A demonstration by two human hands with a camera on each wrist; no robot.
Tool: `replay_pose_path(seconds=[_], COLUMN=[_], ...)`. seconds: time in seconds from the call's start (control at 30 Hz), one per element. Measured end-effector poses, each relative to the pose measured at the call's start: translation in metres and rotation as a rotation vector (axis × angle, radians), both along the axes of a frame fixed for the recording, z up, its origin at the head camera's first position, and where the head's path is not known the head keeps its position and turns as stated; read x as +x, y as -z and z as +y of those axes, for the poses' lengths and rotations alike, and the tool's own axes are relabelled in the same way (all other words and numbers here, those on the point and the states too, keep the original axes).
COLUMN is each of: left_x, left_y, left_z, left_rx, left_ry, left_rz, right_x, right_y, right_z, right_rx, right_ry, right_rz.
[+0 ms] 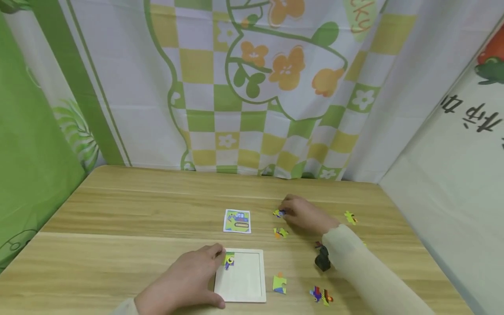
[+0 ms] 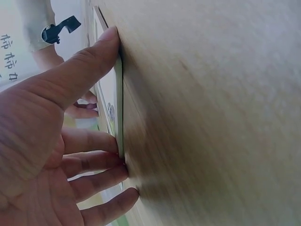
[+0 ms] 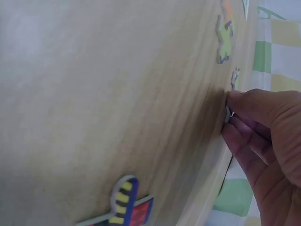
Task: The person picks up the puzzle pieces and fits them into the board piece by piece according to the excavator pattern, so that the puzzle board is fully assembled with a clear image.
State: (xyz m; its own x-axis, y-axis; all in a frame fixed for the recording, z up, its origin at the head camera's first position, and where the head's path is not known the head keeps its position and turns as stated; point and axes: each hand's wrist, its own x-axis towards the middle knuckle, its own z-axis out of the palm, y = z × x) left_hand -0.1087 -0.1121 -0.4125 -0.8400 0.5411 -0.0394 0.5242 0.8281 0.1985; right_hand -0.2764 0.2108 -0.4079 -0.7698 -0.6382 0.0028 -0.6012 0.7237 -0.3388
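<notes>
In the head view my left hand [image 1: 185, 275] rests at the left edge of a square wooden puzzle tray [image 1: 263, 275]. Its thumb and fingertips touch the rim, spread apart, as the left wrist view also shows. A green, yellow and purple puzzle piece [image 1: 229, 260] lies in the tray's upper left corner. My right hand [image 1: 305, 214] is beyond the tray to the right, thumb and fingers pinching a small puzzle piece [image 3: 228, 115] at the tabletop, mostly covered by the fingertips. Right beside it lies another puzzle piece [image 1: 277, 213].
A picture card [image 1: 237, 221] of a digger lies behind the tray. Loose pieces lie to the right: a green-orange one [image 1: 281, 233], a green-blue one [image 1: 280, 284], a striped one [image 1: 326, 297] and a far green one [image 1: 350, 217]. A black device [image 1: 323, 259] sits at the right sleeve.
</notes>
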Motion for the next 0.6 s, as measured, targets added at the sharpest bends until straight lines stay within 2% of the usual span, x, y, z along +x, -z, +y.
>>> replay_pose_path(seconds=[0.27,0.6], left_x=[-0.0007,-0.0002], left_y=[-0.0019,0.0007], left_z=[-0.0008,-0.0028], left_rx=[-0.010,0.002], left_ry=[0.007,0.021], left_rz=[0.015,0.035], right_x=[0.0055,0.0085], right_y=[-0.0046,0.0001], right_z=[-0.0040,-0.0026], right_rx=[0.050,0.029], right_ry=[0.008,0.005], right_rz=[0.022,0.034])
